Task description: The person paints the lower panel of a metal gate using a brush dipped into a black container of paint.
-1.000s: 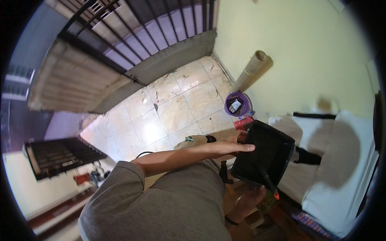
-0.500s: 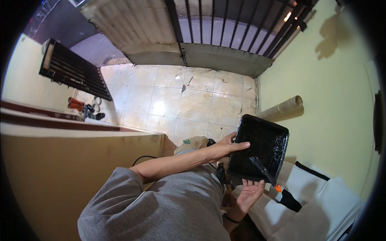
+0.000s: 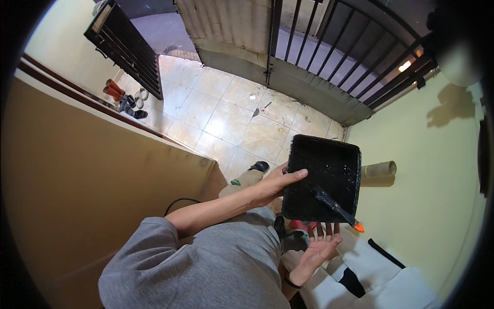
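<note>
Fingers of the left hand (image 3: 278, 185) grip the left edge of a black tray (image 3: 316, 154), with the thumb (image 3: 296, 176) laid over the rim and the rest tucked out of sight behind. Those of the right hand (image 3: 315, 253) are spread and held by nothing, palm turned up, the tips just at the near edge; whether they touch it, I cannot tell. A black band (image 3: 292, 283) circles the right wrist.

The tray is held up in front of the body, over to the right, its inside facing the camera. Wet-looking specks shine on its right part. A brush (image 3: 337, 208) lies in it at a slant: dark bristles near the middle, handle crossing the near right edge, its orange tip (image 3: 358, 227) sticking out past the rim.

Beyond the tray are a tiled floor (image 3: 218, 121) with scattered bits on it and a barred gate (image 3: 321, 87). At right, a tan tube (image 3: 381, 169) shows beside the yellow wall (image 3: 422, 211); below it is something white (image 3: 399, 288) with black parts. At far left, dark shoes (image 3: 128, 107) sit near a low wall (image 3: 103, 195).
</note>
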A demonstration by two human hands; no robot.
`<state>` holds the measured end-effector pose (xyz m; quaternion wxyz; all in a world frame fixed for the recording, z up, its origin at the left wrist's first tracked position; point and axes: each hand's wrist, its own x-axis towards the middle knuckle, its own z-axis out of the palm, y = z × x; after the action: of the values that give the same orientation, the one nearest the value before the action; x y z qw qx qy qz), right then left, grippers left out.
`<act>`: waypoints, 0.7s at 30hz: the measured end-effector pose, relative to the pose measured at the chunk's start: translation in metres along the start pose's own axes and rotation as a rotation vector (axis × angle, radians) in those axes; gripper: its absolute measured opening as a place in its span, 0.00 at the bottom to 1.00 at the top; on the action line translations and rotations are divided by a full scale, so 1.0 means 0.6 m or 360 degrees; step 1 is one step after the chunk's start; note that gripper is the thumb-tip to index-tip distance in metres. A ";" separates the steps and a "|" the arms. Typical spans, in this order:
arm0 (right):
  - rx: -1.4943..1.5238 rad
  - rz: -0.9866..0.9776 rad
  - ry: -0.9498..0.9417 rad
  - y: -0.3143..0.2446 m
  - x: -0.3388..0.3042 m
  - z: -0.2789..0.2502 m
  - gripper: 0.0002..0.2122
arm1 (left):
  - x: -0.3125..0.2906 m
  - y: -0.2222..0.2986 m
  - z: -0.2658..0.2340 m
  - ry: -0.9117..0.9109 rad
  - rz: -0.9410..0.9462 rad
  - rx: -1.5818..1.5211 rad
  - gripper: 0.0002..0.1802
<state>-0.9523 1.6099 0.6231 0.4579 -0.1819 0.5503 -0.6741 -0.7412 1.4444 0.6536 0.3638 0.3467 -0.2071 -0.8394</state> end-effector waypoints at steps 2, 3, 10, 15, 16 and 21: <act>-0.0105 -0.0040 -0.0004 -0.017 0.012 0.017 0.35 | -0.007 0.025 -0.016 0.0062 0.0004 -0.0029 0.41; -0.0149 -0.0062 -0.0008 -0.018 0.024 0.015 0.35 | -0.008 0.032 -0.026 0.0090 0.0013 -0.0041 0.41; -0.0385 -0.0334 -0.0074 -0.022 0.131 0.105 0.29 | 0.017 0.116 -0.076 0.0249 0.0053 -0.0021 0.41; -0.0775 -0.0630 0.0029 -0.019 0.208 0.256 0.22 | 0.090 0.174 -0.142 0.0186 0.0117 -0.0003 0.43; -0.0923 -0.0706 0.0105 -0.021 0.220 0.290 0.23 | 0.105 0.191 -0.155 0.0175 0.0115 0.0000 0.44; -0.0985 -0.0800 0.0214 -0.006 0.272 0.422 0.17 | 0.174 0.279 -0.206 0.0153 0.0146 0.0033 0.46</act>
<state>-0.8479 1.3308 0.6672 0.1655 -0.3954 0.6944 -0.5780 -0.6241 1.2453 0.6258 0.4079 0.3804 -0.2137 -0.8020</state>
